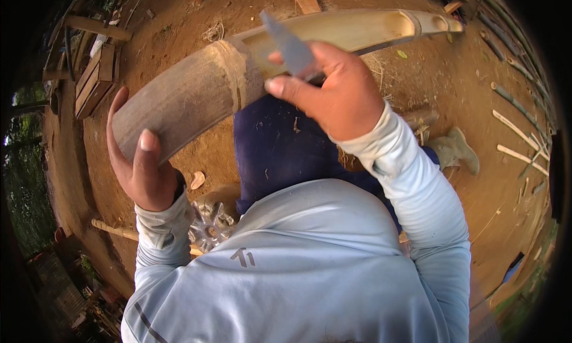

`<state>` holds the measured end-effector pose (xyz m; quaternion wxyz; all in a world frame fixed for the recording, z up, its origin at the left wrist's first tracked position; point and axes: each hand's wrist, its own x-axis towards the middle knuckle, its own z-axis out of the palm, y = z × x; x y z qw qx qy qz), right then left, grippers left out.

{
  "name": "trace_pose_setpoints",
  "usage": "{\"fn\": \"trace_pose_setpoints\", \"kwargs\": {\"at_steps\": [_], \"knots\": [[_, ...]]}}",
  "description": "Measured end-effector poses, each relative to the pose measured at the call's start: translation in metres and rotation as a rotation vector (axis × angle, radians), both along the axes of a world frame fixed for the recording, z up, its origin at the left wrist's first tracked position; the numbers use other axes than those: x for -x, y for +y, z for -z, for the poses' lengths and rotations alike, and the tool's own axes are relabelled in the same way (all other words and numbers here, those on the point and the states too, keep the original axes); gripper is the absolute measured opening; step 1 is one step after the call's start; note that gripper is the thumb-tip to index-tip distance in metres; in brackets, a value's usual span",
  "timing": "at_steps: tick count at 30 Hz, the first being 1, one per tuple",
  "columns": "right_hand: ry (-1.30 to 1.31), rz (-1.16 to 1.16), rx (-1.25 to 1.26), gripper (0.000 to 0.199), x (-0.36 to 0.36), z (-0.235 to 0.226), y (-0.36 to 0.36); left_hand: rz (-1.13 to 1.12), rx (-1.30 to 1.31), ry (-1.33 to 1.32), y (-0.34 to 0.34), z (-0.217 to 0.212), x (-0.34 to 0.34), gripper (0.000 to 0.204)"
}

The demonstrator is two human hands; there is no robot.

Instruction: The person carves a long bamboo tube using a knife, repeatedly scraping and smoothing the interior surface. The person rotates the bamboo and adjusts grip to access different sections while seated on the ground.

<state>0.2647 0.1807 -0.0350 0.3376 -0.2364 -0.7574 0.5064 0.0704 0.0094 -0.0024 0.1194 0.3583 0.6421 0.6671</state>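
Observation:
A long piece of bamboo [179, 99] slants across in front of me, its near left part showing grey-brown outer skin and a pale, scraped node ring. Farther to the right it is cut open, showing a yellowish hollow inside. My left hand [146, 173] grips the near left end, thumb on top and fingers around the far edge. My right hand [342, 93] is closed around a knife, its handle mostly hidden in the palm. The knife's grey blade [287, 45], slightly blurred, points up and left over the bamboo just right of the node; I cannot tell whether it touches.
Brown bare soil lies around me. Wooden boards [98, 78] stand at the far left. Bamboo poles and pale sticks [515, 128] lie along the right side. A boot [456, 151] shows to the right of my dark trousers, and a crumpled clear plastic bottle [211, 227] is beside my left forearm.

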Motion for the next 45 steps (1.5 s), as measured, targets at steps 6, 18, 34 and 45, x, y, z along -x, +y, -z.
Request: {"fn": "trace_pose_setpoints", "kwargs": {"at_steps": [6, 18, 34, 45], "knots": [[0.183, 0.284, 0.303, 0.032, -0.042, -0.013, 0.061, 0.097, -0.067, 0.081, 0.031, -0.018, 0.041, 0.062], [0.221, 0.532, 0.663, 0.043, -0.172, 0.064, 0.054, 0.198, -0.154, 0.225, 0.045, -0.022, 0.092, 0.030], [0.387, -0.600, 1.063, 0.048, -0.090, 0.063, -0.013, 0.216, -0.164, 0.021, 0.035, -0.035, 0.063, 0.033], [0.331, 0.571, 0.664, 0.046, -0.145, 0.090, 0.057, 0.013, 0.033, 0.763, 0.013, -0.005, 0.069, 0.038]]}}
